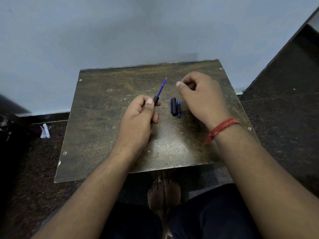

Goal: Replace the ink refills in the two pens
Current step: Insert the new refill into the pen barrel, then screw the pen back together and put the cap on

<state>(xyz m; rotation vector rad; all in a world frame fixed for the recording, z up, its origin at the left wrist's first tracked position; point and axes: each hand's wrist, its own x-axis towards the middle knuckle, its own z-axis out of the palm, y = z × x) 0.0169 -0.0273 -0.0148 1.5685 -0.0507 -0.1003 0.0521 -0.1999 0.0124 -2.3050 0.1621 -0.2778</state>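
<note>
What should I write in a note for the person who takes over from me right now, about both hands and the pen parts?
Left hand: holds a black pen barrel with a blue refill sticking out, tip pointing away.
Right hand: loosely curled above the table; whether it holds anything cannot be seen.
On the table: two caps side by side between the hands; a dark pen part partly hidden under the right wrist.
Done: one pen opened.
Left: seat the refill, close this pen, then handle the other one.
</note>
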